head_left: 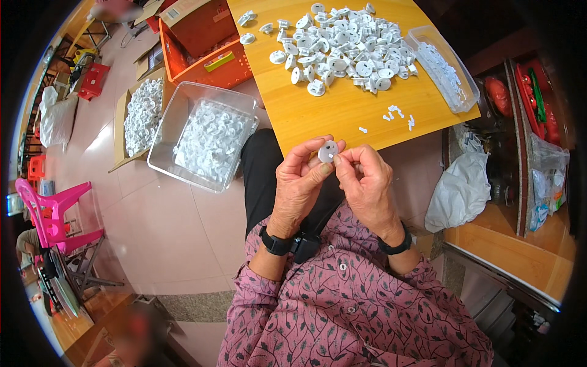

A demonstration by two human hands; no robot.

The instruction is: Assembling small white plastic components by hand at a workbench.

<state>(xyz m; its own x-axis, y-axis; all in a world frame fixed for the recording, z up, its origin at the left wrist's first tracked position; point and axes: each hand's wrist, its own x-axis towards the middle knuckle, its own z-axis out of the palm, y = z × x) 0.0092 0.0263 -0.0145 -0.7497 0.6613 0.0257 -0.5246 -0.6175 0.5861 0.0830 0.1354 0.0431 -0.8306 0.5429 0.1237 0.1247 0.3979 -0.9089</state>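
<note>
Over my lap, near the table's front edge, my left hand (296, 180) grips a round white plastic disc part (328, 150) with small dark holes in its face, between thumb and fingers. My right hand (367, 180) is closed in a pinch at the disc's lower right, on a small white peg (331, 156) that touches its face. Ahead, a heap of similar white plastic parts (348, 52) covers much of the yellow table (306, 119). Several loose small white pegs (396, 111) lie nearer me. A clear tray (472, 98) of small white pieces stands at the table's right edge.
To my left stand a clear bin (160, 144) and a cardboard box (120, 110), both filled with white parts, and an orange crate (229, 76). A pink chair (58, 211) is farther left. At right, a white bag (458, 192) sits beside a shelf unit (520, 241).
</note>
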